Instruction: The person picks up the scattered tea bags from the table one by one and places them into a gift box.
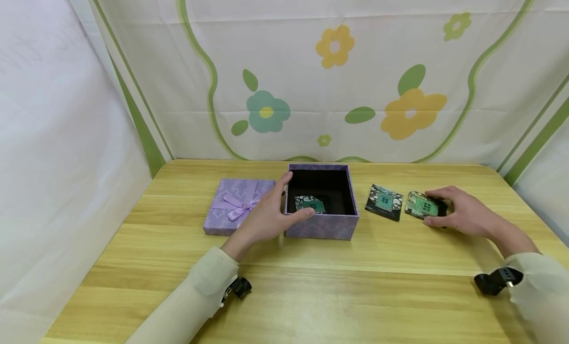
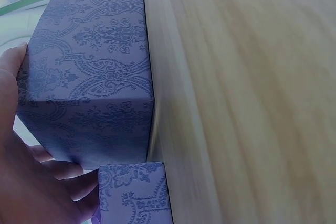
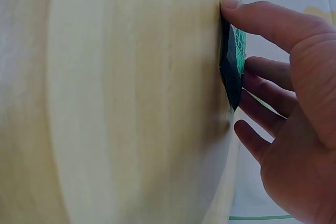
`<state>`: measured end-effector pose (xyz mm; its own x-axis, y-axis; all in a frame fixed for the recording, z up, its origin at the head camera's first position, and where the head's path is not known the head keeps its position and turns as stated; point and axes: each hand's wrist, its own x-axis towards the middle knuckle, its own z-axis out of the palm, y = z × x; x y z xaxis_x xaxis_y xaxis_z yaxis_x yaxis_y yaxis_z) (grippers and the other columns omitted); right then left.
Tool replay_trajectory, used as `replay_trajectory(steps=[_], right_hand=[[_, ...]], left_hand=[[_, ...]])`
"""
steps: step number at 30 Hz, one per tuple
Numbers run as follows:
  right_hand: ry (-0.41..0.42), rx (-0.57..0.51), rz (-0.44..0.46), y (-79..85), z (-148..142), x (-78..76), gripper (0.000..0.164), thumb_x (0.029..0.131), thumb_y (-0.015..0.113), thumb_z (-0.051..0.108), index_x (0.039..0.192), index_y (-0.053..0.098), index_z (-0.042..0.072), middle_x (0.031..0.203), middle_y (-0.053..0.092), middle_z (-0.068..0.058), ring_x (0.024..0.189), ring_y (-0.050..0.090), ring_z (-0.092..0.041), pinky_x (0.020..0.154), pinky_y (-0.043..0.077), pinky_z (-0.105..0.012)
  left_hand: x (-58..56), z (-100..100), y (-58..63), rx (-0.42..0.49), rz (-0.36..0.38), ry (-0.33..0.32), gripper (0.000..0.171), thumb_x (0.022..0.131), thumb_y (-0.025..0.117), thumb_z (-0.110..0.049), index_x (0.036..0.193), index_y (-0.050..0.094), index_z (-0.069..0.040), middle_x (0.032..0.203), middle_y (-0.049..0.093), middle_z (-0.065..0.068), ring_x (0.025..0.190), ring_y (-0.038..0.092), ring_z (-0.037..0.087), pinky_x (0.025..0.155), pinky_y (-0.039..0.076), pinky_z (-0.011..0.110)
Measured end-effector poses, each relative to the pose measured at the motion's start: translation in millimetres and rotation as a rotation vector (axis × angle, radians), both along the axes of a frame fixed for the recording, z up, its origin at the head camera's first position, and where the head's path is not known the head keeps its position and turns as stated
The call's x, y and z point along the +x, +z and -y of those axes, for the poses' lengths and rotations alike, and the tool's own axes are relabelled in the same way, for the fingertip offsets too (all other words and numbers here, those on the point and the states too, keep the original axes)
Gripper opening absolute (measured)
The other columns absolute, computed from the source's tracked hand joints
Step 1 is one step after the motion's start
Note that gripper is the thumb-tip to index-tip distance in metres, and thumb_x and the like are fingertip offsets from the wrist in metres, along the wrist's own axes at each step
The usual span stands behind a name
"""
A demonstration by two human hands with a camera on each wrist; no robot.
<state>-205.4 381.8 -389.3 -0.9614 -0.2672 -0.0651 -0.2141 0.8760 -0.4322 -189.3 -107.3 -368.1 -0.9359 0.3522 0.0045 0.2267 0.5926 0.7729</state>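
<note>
Green packet (image 1: 420, 205) — long axis crosswise.

I could read nothing: print was too small on the packet (image 1: 309, 204) inside the purple box (image 1: 322, 227), the sachet (image 1: 385, 202) right of it and the pouch (image 1: 421, 204) farther right in my right grip (image 1: 464, 211); the cloth (image 1: 40, 45) left of it bore faint, illegible lettering.

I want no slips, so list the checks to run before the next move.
1. Lid off the box: ok, lying beside it.
2. Left hand holding the box: ok.
3. Right hand on rightmost packet: ok, touching its edges.
4. Rightmost packet raised off the table: cannot tell.
5. Table between right hand and box bare: not ok, middle packet there.
6. Room in the box: ok, one packet showing.
</note>
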Motion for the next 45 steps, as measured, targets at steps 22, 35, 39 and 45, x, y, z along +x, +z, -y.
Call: replay_trajectory(steps=[22,35,39,45], right_hand=[[-0.022,0.006,-0.033,12.8,3.6,2.3,0.087,0.092,0.084,0.041,0.154,0.047,-0.007,0.151,0.042,-0.038,0.132,0.046,-0.058,0.102,0.041,-0.073],[0.032,-0.034,-0.085,34.6,31.4,3.6,0.082,0.092,0.084,0.038,0.155,0.050,-0.001,0.153,0.042,-0.033,0.136,0.044,-0.054,0.102,0.040,-0.071],[0.044,-0.043,-0.088,39.1,40.6,3.9,0.082,0.092,0.084,0.039,0.156,0.049,0.001,0.155,0.041,-0.032,0.139,0.042,-0.054,0.105,0.038,-0.072],[0.069,-0.058,-0.094,45.2,54.1,4.2,0.081,0.093,0.083,0.038,0.157,0.049,0.003,0.157,0.040,-0.030,0.140,0.042,-0.054,0.105,0.038,-0.073]], left_hand=[[0.5,0.5,-0.4,0.001,0.002,-0.002,0.111,0.088,0.070,-0.076,0.172,0.008,-0.038,0.178,0.015,-0.014,0.164,0.025,0.028,0.126,0.033,0.065],[0.7,0.8,-0.8,0.002,0.006,0.001,0.111,0.088,0.070,-0.077,0.172,0.008,-0.039,0.178,0.016,-0.014,0.164,0.025,0.028,0.126,0.033,0.065],[0.7,0.8,-1.0,0.003,0.004,0.000,0.111,0.088,0.070,-0.077,0.172,0.008,-0.038,0.178,0.016,-0.014,0.164,0.026,0.028,0.125,0.033,0.065],[0.4,0.6,-1.3,0.004,0.002,0.000,0.111,0.088,0.070,-0.077,0.172,0.008,-0.039,0.178,0.016,-0.015,0.164,0.027,0.028,0.125,0.034,0.065]])
